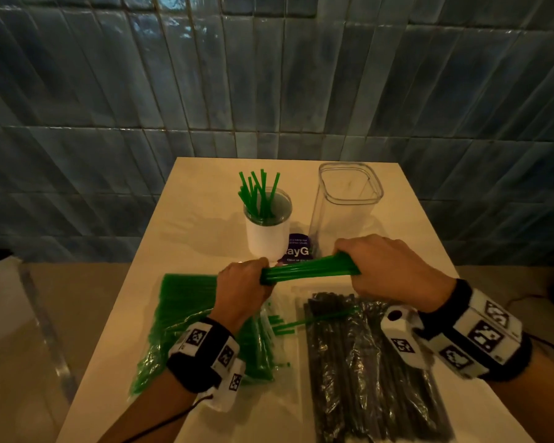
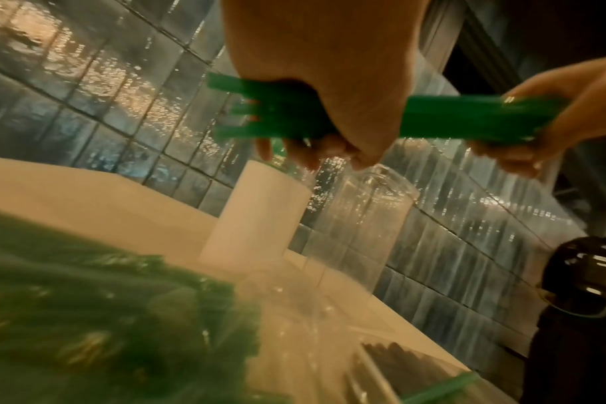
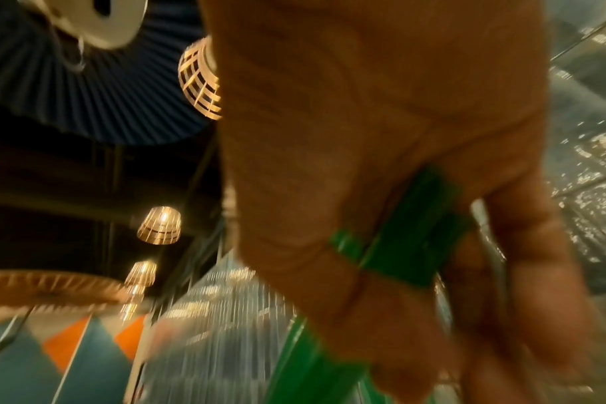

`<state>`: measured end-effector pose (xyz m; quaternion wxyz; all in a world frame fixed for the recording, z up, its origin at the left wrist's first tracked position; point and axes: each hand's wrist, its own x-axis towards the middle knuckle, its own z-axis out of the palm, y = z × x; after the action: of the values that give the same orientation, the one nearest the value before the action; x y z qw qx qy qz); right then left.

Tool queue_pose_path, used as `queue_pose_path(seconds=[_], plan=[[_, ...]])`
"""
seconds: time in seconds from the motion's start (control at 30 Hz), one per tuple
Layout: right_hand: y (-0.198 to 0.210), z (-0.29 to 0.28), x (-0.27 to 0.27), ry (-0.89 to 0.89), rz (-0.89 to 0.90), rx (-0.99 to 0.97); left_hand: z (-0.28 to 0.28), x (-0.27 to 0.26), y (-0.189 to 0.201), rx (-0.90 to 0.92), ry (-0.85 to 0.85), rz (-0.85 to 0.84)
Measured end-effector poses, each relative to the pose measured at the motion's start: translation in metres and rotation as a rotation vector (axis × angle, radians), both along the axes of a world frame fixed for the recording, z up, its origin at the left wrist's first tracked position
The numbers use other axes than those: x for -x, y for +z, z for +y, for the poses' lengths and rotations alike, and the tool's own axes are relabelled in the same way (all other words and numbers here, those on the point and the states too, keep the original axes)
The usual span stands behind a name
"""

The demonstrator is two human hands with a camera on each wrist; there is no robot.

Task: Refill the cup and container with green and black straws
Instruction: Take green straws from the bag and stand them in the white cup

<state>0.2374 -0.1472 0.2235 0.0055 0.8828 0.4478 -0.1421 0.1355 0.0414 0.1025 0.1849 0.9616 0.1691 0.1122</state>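
A bundle of green straws (image 1: 307,269) (image 2: 454,117) (image 3: 412,246) lies level above the table, held at both ends. My left hand (image 1: 243,282) (image 2: 329,90) grips its left end and my right hand (image 1: 387,266) (image 2: 564,117) (image 3: 381,191) grips its right end. Behind the bundle stands a white cup (image 1: 267,233) (image 2: 256,216) with several green straws (image 1: 258,195) upright in it. To its right stands a tall, empty, clear container (image 1: 346,203) (image 2: 360,227). An open bag of green straws (image 1: 179,318) (image 2: 87,314) lies under my left wrist. A bag of black straws (image 1: 362,362) (image 2: 398,358) lies under my right wrist.
The cream table (image 1: 205,219) stands against a blue tiled wall (image 1: 269,75). A purple card (image 1: 296,249) lies between cup and container. A few loose green straws (image 1: 288,324) lie between the two bags. Floor drops away on the left (image 1: 29,330).
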Motion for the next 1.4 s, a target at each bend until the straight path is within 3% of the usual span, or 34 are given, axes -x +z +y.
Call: queue_pose_path(seconds=[0.1, 0.23, 0.37, 0.47, 0.57, 0.7, 0.8, 0.93, 1.1, 1.27, 1.4], plan=[[0.015, -0.001, 0.001, 0.065, 0.322, -0.313, 0.002, 0.007, -0.004, 0.104, 0.008, -0.100], [0.006, 0.019, 0.023, 0.070, 0.287, -0.955, -0.013, 0.005, -0.010, 0.261, 0.039, -0.278], [-0.005, 0.041, 0.029, -0.134, 0.477, -1.503, -0.026, -0.004, -0.015, 0.457, 0.094, -0.368], [-0.007, 0.058, 0.037, -0.325, 0.725, -1.623, -0.038, -0.015, -0.009, 0.526, 0.068, -0.372], [0.003, 0.074, 0.034, -0.428, 0.757, -1.685, -0.041, -0.025, -0.002, 0.587, 0.072, -0.351], [0.041, 0.088, 0.008, -0.387, 0.776, -1.753, -0.012, -0.035, -0.005, 0.503, 0.192, -0.374], [0.069, 0.104, -0.020, -0.345, 0.763, -1.825, 0.022, -0.048, 0.000, 0.499, 0.314, -0.283], [0.073, 0.142, -0.053, -0.363, 0.622, -1.846, 0.053, -0.079, 0.011, 0.694, 0.345, -0.198], [0.017, 0.190, -0.071, -0.410, 0.449, -1.564, 0.069, -0.118, 0.010, 0.819, 0.285, -0.128], [-0.036, 0.207, -0.081, -0.414, 0.519, -1.153, 0.072, -0.134, 0.016, 0.753, 0.318, -0.140], [-0.065, 0.208, -0.088, -0.304, 0.109, -0.952, 0.075, -0.140, 0.012, 0.663, 0.364, -0.172]])
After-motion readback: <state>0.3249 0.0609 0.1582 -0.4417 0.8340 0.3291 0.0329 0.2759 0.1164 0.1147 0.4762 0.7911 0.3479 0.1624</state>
